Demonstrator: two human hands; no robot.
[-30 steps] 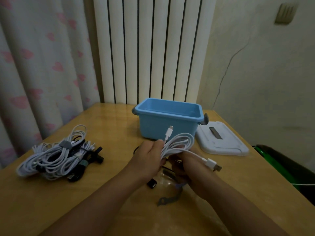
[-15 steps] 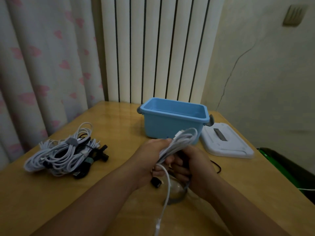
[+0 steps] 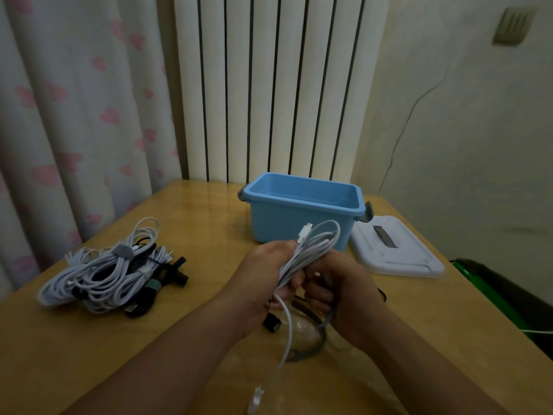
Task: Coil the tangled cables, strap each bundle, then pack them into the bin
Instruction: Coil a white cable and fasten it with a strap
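I hold the coiled white cable above the tabletop before the bin, left hand fingers curled round it, right hand gripping the gray strap, so next I think it must wrap the bundle.

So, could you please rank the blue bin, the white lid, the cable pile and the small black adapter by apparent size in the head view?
1. Cable pile, widest.
2. Blue bin and white lid: too alike to rank.
3. Black adapter, smallest.
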